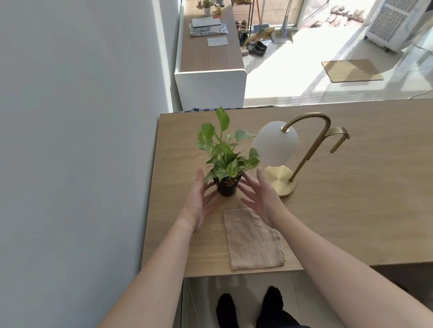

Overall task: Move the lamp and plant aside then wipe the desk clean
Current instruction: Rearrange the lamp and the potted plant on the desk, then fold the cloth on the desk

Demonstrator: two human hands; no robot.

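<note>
Right now I am standing over the desk (361, 207), which is carrying three things near its left end. Biggest of them, the lamp (292, 155) is standing to my right of centre, its white globe hanging from a brass arc over a round brass foot; I am judging it top-heavy and the globe fragile, so I am planning to take it low, by the stem or foot. Nearer me, a folded cloth (253, 239) is lying flat at the front edge, soft and limp, waiting for the wiping. Just beyond it the plant (225, 161) is sitting in a small dark pot (227, 188), leaves leaning close to the globe. It is looking light, with floppy stems that should not be squeezed, so the stiff pot wall is where I am aiming.

My left hand (199, 201) and right hand (261, 199) are flanking the pot, palms facing in, fingers spread wide. Fingertips are appearing to brush the pot's sides, though I cannot tell whether either is truly pressing yet. Nothing is being lifted, and neither hand is holding anything.
</note>
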